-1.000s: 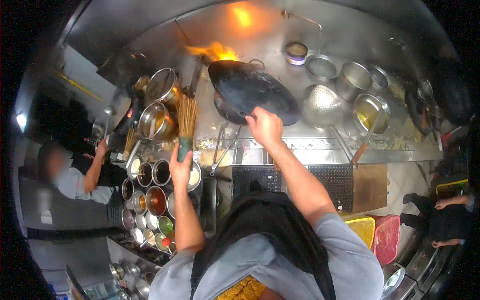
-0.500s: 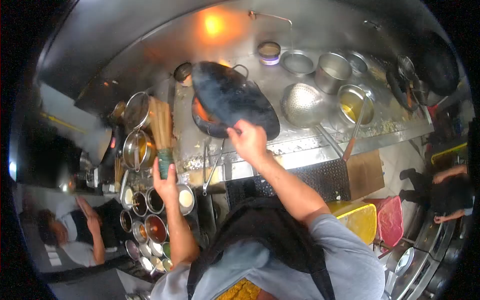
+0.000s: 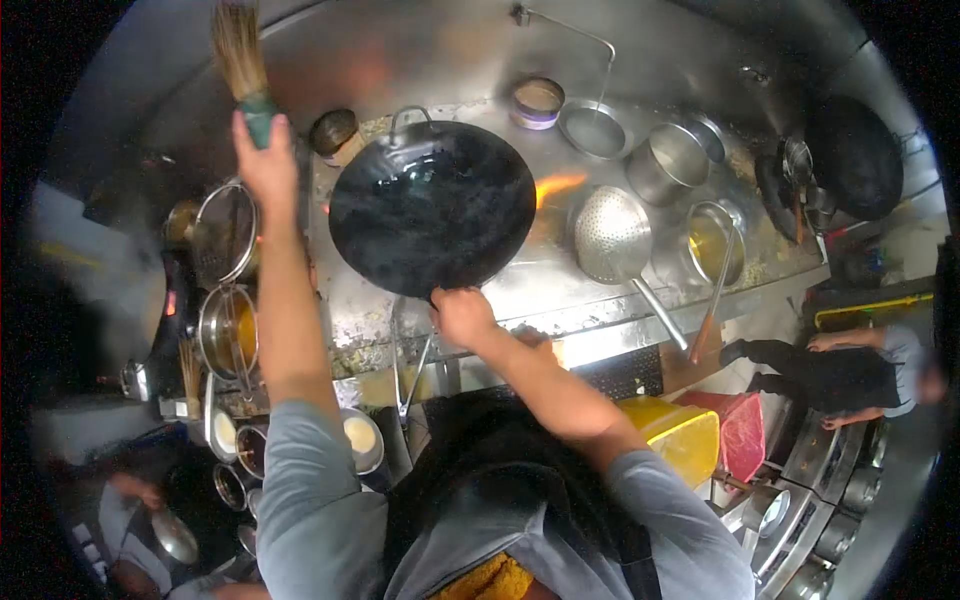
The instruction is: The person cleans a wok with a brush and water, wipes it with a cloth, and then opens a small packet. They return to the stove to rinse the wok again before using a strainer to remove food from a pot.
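My left hand (image 3: 267, 165) is closed round the green-wrapped grip of a bamboo wok brush (image 3: 240, 55), held up at the far left with its bristles pointing away from me. My right hand (image 3: 465, 318) is wrapped round the near handle of a black wok (image 3: 432, 205). The wok lies over the burner with its dark inside facing up, and shiny wet patches show near its far rim. Flame (image 3: 560, 186) comes out past the wok's right side.
Right of the wok lie a perforated strainer (image 3: 612, 235), a steel pot (image 3: 668, 160) and a pot of yellow liquid (image 3: 712, 245) with a ladle. A faucet (image 3: 570, 25) hangs behind. Sauce containers (image 3: 360, 435) stand near left. Co-workers (image 3: 850, 375) (image 3: 130, 530) are at both sides.
The wok has come down from a tilt to lie level over the burner. My left hand has carried the brush up and away to the far left. My right hand stays on the handle.
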`<act>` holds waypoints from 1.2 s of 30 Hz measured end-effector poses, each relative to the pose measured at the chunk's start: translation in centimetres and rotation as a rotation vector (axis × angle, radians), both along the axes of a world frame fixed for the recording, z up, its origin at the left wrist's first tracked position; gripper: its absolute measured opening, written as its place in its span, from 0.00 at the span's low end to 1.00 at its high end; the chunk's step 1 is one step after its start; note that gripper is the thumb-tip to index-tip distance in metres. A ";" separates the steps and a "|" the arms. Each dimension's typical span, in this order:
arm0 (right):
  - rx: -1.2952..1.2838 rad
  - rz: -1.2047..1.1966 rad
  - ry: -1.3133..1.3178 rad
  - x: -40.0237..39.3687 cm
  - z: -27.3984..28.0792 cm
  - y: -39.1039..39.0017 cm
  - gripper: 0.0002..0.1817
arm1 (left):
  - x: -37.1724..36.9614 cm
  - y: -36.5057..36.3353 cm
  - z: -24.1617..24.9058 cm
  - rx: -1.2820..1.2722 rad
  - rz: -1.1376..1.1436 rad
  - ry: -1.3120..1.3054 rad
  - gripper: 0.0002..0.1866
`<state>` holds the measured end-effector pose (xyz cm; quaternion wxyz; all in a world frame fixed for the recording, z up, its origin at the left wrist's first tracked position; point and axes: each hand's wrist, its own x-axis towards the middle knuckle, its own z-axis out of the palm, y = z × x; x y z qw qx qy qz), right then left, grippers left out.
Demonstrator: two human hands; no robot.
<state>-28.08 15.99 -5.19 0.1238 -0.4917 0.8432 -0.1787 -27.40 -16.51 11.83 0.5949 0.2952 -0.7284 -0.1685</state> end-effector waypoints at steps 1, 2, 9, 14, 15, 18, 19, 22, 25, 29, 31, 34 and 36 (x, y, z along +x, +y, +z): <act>-0.083 0.036 -0.002 -0.2 -0.6 0.0 0.06 | -2.3 -0.6 -4.6 0.064 0.091 -0.058 0.39; -0.167 0.075 -0.006 -0.2 -1.0 0.2 0.05 | -3.1 -2.5 -10.8 0.078 0.047 -0.289 0.39; -0.118 0.167 -0.033 -1.3 0.5 1.4 0.07 | -4.8 5.3 -17.4 0.436 -0.128 -0.648 0.32; -0.200 0.179 -0.056 -2.2 -0.4 1.1 0.08 | -0.6 16.4 -14.9 0.490 -0.907 -1.118 0.34; -0.196 0.160 -0.064 -2.0 -0.4 1.6 0.08 | 0.7 14.5 -15.1 0.339 -0.883 -1.207 0.34; -0.050 0.115 -0.130 -1.5 3.0 1.6 0.06 | 3.1 -0.3 -21.7 0.598 -0.375 -1.077 0.33; -0.051 0.117 -0.131 -1.4 2.6 1.7 0.06 | 2.7 1.2 -12.3 0.137 -0.176 -1.416 0.34; -0.154 0.158 -0.144 -1.3 1.2 2.1 0.06 | -1.0 1.8 -9.8 0.411 -0.001 -1.034 0.36; -0.254 0.173 -0.143 -1.5 1.3 2.0 0.06 | -4.8 5.7 -17.1 0.644 -0.136 -0.910 0.35; -0.235 0.188 -0.126 -2.4 1.2 1.8 0.09 | -2.8 17.9 -15.9 0.565 -0.819 -1.123 0.36; -0.216 0.171 -0.147 -1.9 1.1 2.4 0.09 | 0.9 14.6 -15.1 0.339 -0.860 -1.208 0.34; -0.160 0.120 -0.149 -1.6 1.9 1.8 0.10 | 1.8 1.1 -15.6 0.172 -0.151 -1.460 0.25; -0.158 0.136 -0.144 -1.9 2.3 1.5 0.10 | 0.4 0.5 -10.8 0.310 0.061 -1.187 0.27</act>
